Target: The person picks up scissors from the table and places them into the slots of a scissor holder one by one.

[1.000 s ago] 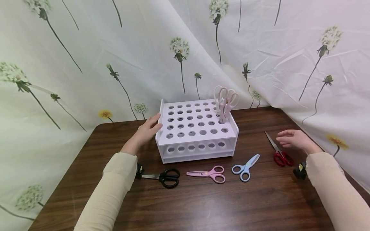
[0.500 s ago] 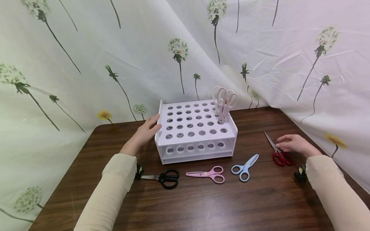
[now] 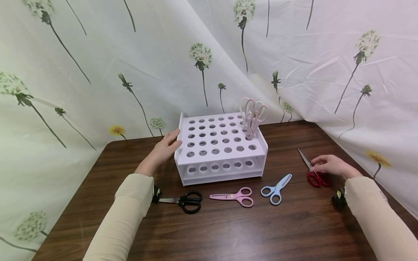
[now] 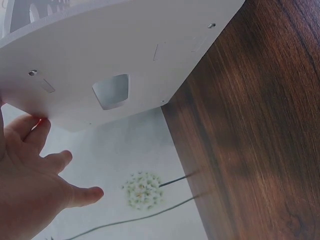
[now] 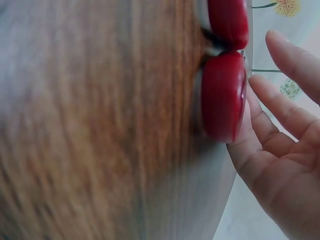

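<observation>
Currently, white perforated rack (image 3: 219, 137) is touched on left wall by relaxed left hand (image 3: 164, 146); red-handled metal scissors (image 3: 310, 166), right side, are overhung by loose-fingered right hand (image 3: 332, 166).

In the head view we saw a pale, creased cloth (image 3: 153, 40) hung from 8 o'clock over 12 to 4, printed with white dandelions (image 3: 201, 53) and, at 9 and 3, 2 yellow blooms (image 3: 117, 130). We saw light glaring at 6 o'clock on the dark wood-grain table (image 3: 202, 235).
</observation>
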Demonstrator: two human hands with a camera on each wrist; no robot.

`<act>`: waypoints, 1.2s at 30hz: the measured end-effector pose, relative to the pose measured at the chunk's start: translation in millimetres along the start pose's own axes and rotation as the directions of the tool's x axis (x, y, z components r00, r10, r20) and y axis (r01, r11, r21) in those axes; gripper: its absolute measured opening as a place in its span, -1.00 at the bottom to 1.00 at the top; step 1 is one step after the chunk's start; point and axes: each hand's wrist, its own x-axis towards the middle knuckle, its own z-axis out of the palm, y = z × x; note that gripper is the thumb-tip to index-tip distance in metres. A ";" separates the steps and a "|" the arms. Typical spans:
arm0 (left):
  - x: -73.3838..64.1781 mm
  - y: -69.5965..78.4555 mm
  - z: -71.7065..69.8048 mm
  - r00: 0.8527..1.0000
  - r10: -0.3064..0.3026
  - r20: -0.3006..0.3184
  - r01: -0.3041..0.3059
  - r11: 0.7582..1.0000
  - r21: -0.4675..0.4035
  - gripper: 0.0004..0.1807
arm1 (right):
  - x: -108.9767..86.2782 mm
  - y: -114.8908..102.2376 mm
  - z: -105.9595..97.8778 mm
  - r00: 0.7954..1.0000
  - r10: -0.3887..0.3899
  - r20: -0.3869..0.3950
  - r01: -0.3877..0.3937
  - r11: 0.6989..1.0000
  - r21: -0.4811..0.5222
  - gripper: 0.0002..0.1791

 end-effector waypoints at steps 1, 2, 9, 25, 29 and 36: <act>-0.2 -0.1 0.1 1.000 0.001 -0.001 -0.001 1.000 0.001 -0.36 | -0.3 -0.3 0.2 1.000 -0.010 0.004 0.010 1.000 -0.017 -0.41; -0.3 -0.3 0.1 1.000 0.001 -0.001 -0.001 1.000 0.000 -0.36 | -0.3 -0.5 0.6 1.000 -0.019 0.007 0.019 0.999 -0.029 -0.41; -0.1 -0.8 0.3 1.000 -0.007 0.003 0.007 1.000 -0.009 -0.35 | -0.6 -1.3 2.8 0.997 -0.078 0.001 0.078 0.992 -0.097 -0.46; 0.7 -0.4 -0.6 1.000 -0.015 0.005 0.015 1.000 -0.001 -0.35 | 0.0 -2.6 7.1 0.996 -0.082 0.023 0.084 0.991 -0.102 -0.70; 0.0 0.2 -0.4 1.000 -0.014 0.001 0.014 1.000 -0.002 -0.35 | 1.5 -2.7 7.4 0.998 -0.052 0.019 0.053 0.997 -0.052 -0.72; -1.2 -0.2 0.0 1.000 -0.011 0.002 0.011 1.000 -0.006 -0.34 | 4.1 -1.6 9.3 0.999 -0.050 -0.009 0.049 0.998 -0.024 -0.66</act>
